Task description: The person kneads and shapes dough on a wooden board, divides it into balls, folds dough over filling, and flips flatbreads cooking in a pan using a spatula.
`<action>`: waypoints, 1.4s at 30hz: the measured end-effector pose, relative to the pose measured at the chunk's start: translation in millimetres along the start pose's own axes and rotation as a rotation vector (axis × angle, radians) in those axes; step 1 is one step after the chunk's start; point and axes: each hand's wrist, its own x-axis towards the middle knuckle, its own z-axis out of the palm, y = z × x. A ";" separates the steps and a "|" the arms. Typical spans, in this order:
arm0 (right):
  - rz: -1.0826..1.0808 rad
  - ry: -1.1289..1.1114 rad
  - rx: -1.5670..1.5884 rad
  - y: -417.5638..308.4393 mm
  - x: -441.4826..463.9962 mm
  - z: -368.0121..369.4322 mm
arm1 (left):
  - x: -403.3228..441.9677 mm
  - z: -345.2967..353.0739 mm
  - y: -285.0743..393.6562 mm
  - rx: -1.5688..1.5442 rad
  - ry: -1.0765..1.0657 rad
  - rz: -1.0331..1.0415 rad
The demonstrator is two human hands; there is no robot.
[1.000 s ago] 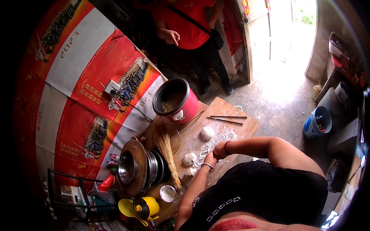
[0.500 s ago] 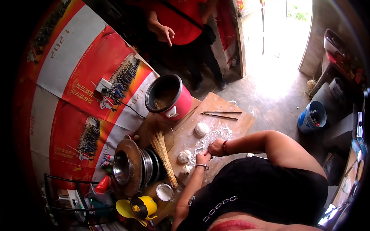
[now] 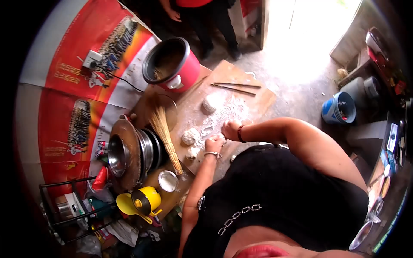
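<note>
My left hand [image 3: 215, 142] and my right hand [image 3: 232, 130] are close together over the floury wooden board [image 3: 264, 101]. Both have curled fingers, and whatever lies between them is too small to make out. White flour [image 3: 232, 109] is spread just beyond them. A large dough ball [image 3: 211, 103] sits farther up the board. Left of my left hand are a second dough ball [image 3: 190, 136] and a smaller dough piece [image 3: 192, 152]. Two dark chopsticks [image 3: 236, 87] lie near the board's far edge.
A red pot [image 3: 187, 71] stands behind the board. A straw brush [image 3: 165, 135], stacked metal pans [image 3: 144, 150], a bowl of flour [image 3: 167, 181] and a yellow kettle [image 3: 148, 200] are at the left. Another person [image 3: 206, 21] stands beyond the table. A blue bucket [image 3: 337, 108] is on the floor.
The view has tilted downward, so the board and pot appear higher and the other person's upper body is cut off. My hands have moved slightly apart. The other person's raised hand now hangs lower.
</note>
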 end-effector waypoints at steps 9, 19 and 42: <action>0.231 -0.301 0.250 46.2 21.3 -3.7 | 9.6 -24.5 15.6 -0.481 0.054 -0.018; 0.549 -0.391 1.328 29.4 39.1 -45.5 | 0.2 -32.1 -2.9 -0.786 -0.104 -0.420; -0.106 -0.229 -0.134 9.0 9.7 -149.5 | -23.8 -24.8 33.0 -0.843 -0.227 -0.065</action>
